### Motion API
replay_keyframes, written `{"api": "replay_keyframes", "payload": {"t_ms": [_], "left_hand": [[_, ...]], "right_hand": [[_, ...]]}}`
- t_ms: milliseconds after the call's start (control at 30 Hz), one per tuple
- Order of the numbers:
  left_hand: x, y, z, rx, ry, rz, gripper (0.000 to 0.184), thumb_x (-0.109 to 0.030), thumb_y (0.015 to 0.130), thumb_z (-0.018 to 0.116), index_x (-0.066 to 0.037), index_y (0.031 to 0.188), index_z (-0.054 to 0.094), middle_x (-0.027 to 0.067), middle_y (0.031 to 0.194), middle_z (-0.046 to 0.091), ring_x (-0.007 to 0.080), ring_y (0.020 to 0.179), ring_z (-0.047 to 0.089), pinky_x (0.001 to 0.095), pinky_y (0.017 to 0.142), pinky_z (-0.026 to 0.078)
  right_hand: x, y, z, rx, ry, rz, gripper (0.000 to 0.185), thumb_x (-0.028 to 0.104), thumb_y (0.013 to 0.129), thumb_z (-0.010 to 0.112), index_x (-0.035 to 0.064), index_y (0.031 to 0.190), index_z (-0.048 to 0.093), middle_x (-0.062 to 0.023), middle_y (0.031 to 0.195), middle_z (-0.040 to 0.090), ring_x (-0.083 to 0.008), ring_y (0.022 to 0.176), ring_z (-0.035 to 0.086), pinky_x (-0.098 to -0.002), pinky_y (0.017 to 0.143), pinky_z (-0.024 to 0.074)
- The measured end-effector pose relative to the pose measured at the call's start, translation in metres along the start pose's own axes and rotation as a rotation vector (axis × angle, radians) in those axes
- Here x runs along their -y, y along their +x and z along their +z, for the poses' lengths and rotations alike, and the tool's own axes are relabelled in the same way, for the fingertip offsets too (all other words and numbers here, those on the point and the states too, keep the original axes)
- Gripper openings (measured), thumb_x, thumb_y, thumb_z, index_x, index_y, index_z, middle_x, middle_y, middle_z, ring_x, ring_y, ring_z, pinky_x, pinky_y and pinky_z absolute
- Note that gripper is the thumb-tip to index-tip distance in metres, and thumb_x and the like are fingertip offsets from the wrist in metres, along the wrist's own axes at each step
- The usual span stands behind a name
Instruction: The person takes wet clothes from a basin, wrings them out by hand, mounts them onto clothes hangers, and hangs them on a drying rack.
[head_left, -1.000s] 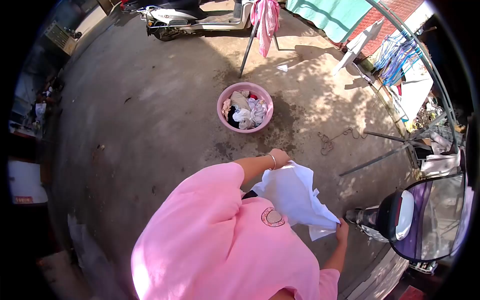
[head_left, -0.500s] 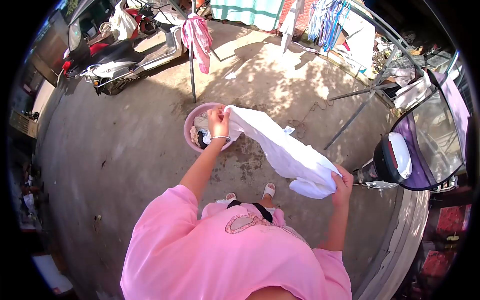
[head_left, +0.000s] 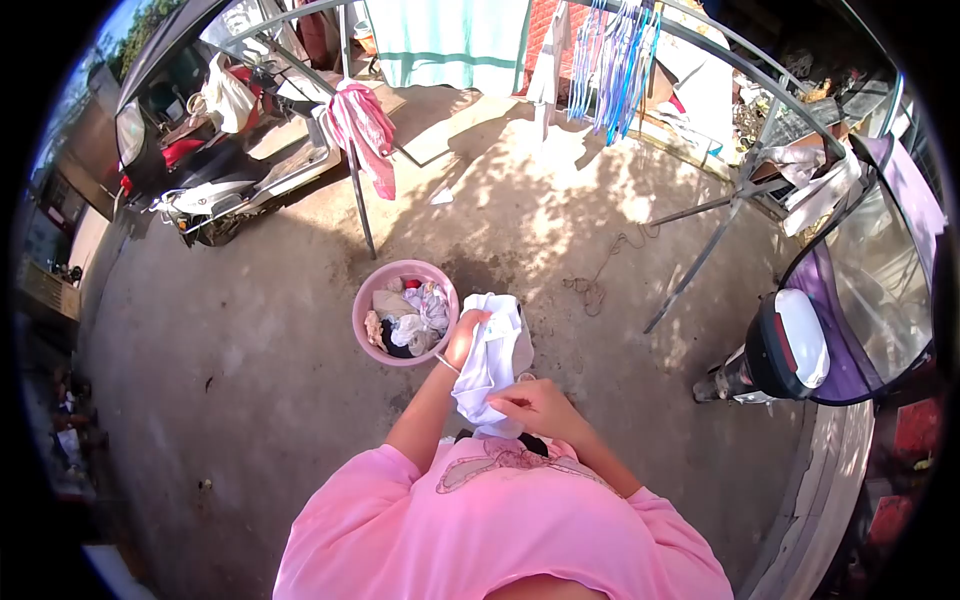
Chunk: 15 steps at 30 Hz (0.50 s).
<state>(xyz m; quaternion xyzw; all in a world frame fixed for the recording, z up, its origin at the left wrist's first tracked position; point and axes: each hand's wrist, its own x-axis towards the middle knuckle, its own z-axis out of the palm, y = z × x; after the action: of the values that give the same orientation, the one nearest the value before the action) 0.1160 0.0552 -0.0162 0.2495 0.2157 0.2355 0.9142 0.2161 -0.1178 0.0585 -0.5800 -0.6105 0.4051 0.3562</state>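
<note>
A white garment (head_left: 488, 362) hangs bunched in front of my body, its upper end folded over. My left hand (head_left: 464, 342) is closed on its left side near the top. Lower down, my right hand (head_left: 532, 404) pinches the garment's right edge between thumb and fingers. Just left of my left hand, a pink basin (head_left: 358, 325) stands on the ground. Inside it lie several damp-looking clothes (head_left: 410, 318) in white, beige, peach and black. The garment partly hides my feet.
Ahead stands a metal drying frame (head_left: 360, 205) with a pink cloth (head_left: 362, 135), a green towel (head_left: 450, 42) and blue hangers (head_left: 618, 70). A scooter (head_left: 240, 175) is parked at left. Another vehicle's rear box (head_left: 800, 340) stands at right. A thin cord (head_left: 590, 290) lies on the concrete.
The garment was stretched wide between both hands and is now gathered close to my body. My right hand came inward to the left. The basin is now fully in sight.
</note>
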Motion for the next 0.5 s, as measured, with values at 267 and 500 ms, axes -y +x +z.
{"api": "replay_keyframes", "payload": {"t_ms": [267, 500], "left_hand": [[0.004, 0.031, 0.045, -0.105, 0.473, 0.185, 0.029, -0.018, 0.084, 0.046, 0.002, 0.101, 0.056, 0.0089, 0.099, 0.059, 0.0173, 0.092, 0.056, 0.0304, 0.085, 0.042], [-0.021, 0.046, 0.09, -0.093, 0.531, 0.131, 0.029, -0.022, 0.083, 0.044, 0.001, 0.091, 0.06, 0.0065, 0.098, 0.055, 0.0144, 0.091, 0.049, 0.0284, 0.081, 0.039]], "right_hand": [[-0.032, 0.062, -0.09, -0.602, -0.101, -0.237, 0.022, 0.015, 0.074, 0.071, 0.0025, 0.09, 0.062, -0.0079, 0.074, 0.061, -0.0174, 0.065, 0.061, -0.0277, 0.06, 0.0475], [-0.053, 0.101, -0.124, -0.143, 0.18, -0.257, 0.025, 0.009, 0.075, 0.069, 0.0022, 0.097, 0.058, -0.0059, 0.086, 0.059, -0.0097, 0.077, 0.058, -0.0254, 0.065, 0.049]]}}
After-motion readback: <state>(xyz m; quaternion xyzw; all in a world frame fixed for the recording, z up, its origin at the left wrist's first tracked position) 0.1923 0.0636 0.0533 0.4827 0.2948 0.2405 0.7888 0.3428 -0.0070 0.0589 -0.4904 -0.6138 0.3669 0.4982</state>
